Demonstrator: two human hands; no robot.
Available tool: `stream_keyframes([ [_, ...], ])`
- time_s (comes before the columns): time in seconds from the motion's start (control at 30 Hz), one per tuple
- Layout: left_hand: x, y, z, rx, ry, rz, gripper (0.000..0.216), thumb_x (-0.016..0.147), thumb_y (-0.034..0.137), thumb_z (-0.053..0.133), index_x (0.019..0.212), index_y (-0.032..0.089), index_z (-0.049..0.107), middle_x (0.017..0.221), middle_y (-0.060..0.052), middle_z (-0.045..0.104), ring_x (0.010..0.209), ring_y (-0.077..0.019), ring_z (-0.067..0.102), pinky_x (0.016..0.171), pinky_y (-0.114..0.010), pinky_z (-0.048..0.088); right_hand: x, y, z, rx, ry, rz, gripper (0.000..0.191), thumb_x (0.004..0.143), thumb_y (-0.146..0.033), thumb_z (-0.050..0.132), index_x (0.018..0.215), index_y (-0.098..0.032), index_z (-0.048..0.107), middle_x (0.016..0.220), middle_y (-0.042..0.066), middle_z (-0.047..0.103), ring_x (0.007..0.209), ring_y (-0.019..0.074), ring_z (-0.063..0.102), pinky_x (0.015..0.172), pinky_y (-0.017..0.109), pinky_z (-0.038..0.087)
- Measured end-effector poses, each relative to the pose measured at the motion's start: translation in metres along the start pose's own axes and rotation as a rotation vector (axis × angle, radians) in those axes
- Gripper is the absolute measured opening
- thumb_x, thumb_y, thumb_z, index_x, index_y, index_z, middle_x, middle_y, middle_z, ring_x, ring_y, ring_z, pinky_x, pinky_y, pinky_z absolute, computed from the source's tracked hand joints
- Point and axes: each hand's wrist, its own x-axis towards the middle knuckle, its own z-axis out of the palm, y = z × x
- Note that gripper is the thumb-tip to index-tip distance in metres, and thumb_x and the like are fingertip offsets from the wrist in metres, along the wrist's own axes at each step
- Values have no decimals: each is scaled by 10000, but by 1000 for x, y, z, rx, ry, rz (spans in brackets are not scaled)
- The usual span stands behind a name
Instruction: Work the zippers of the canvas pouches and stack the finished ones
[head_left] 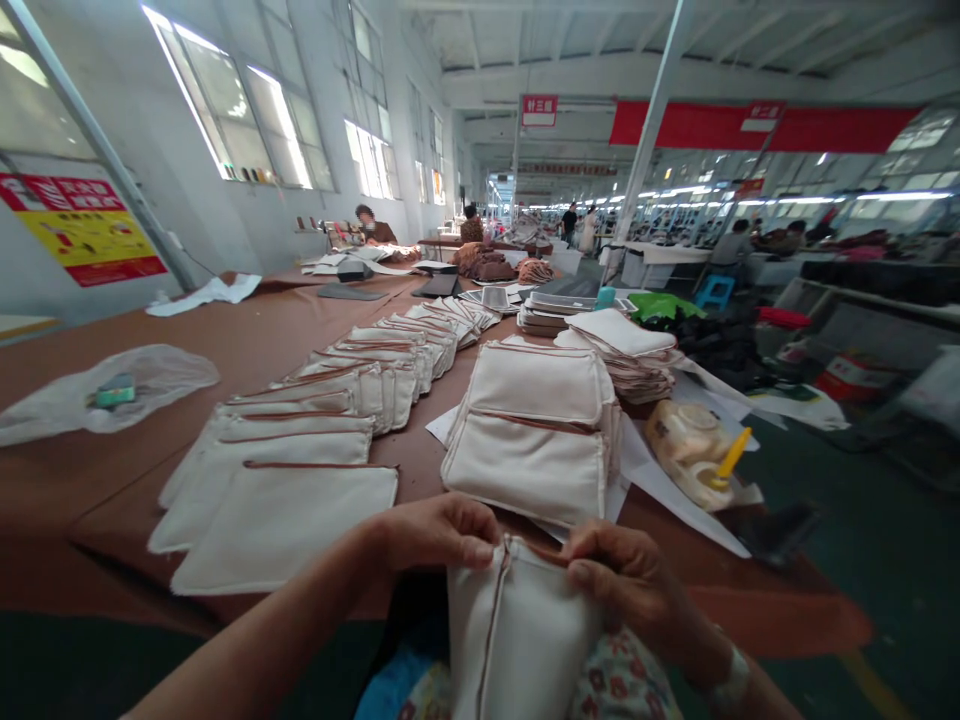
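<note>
Between my two hands hangs a cream fabric panel (544,630) with brown-edged seams, held over my lap at the table's front edge. My left hand (450,530) pinches its top edge by the seam on the left. On the right, my right hand (622,575) grips the same brown top edge between thumb and fingers. Just beyond them lies a stack of cream sewn panels (536,465) with brown edging. To the left, a long overlapping row of similar cream panels (292,525) runs back along the table.
The brown table (97,480) carries a clear plastic bag (176,375) with a small green box at left. At right are another panel pile (622,335), a glue container (686,430) with a yellow brush or spatula, and white sheets. Other people work farther back.
</note>
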Motion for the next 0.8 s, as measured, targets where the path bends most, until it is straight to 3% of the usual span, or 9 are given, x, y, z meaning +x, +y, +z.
stream_keyframes([
  [0.13,18,-10,18,-4,56,42,466,673,491,818,925,132,660,805,0,592,693,-115,481,652,-201,394,-11,9,-24,-18,-62,98,303,872,-442,634,827,-141,632,715,-7,514,667,133,438,595,239,345],
  [0.3,34,10,41,100,62,125,400,750,465,760,919,110,686,788,-10,606,692,-121,487,684,-219,400,-5,-13,-18,28,-101,69,336,928,-458,555,1062,-153,596,863,21,554,762,146,482,672,248,392],
  [0.47,38,31,48,151,34,99,320,766,379,751,923,105,697,780,-7,616,685,-115,467,648,-212,369,1,-28,-14,-80,-57,17,290,935,-434,551,850,-157,566,737,-21,472,687,126,409,620,234,350],
  [0.63,45,36,50,81,64,75,349,777,438,732,853,102,675,730,-5,595,631,-105,458,592,-210,352,2,-27,-19,-224,-30,-48,290,984,-414,460,827,-175,512,728,-27,450,683,129,399,620,234,351],
  [0.8,52,35,54,-45,56,57,388,714,455,789,828,102,675,729,-20,617,616,-112,505,576,-213,372,5,-22,-19,-224,21,-44,331,991,-450,427,810,-180,486,715,-31,434,662,127,387,594,232,344],
])
